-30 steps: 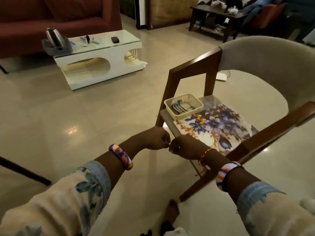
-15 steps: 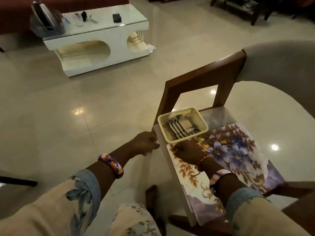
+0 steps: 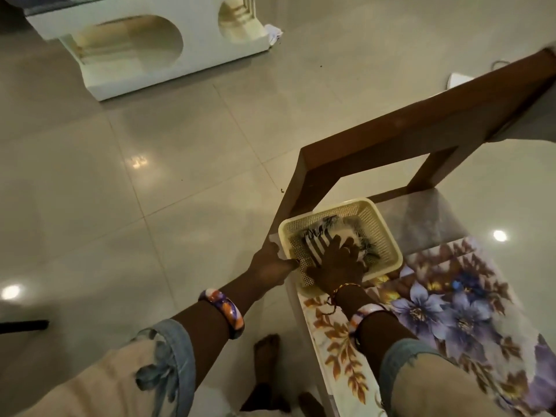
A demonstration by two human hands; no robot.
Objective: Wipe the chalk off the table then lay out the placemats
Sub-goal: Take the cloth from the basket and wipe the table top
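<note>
Hiding the striped cloth [image 3: 319,245] in the basket [image 3: 388,236], right hand [image 3: 337,263] spread; left hand [image 3: 270,266] grip unclear.

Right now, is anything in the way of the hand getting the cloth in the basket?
Nothing visible. The right hand is already inside the basket, its fingers spread on the striped cloth. The left hand rests at the basket's near-left corner, beside it, not in the way.

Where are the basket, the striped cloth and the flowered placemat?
basket [image 3: 379,225]: head view, far mesh wall.
striped cloth [image 3: 316,239]: head view, striped part inside basket.
flowered placemat [image 3: 445,314]: head view, purple flowers.
</note>
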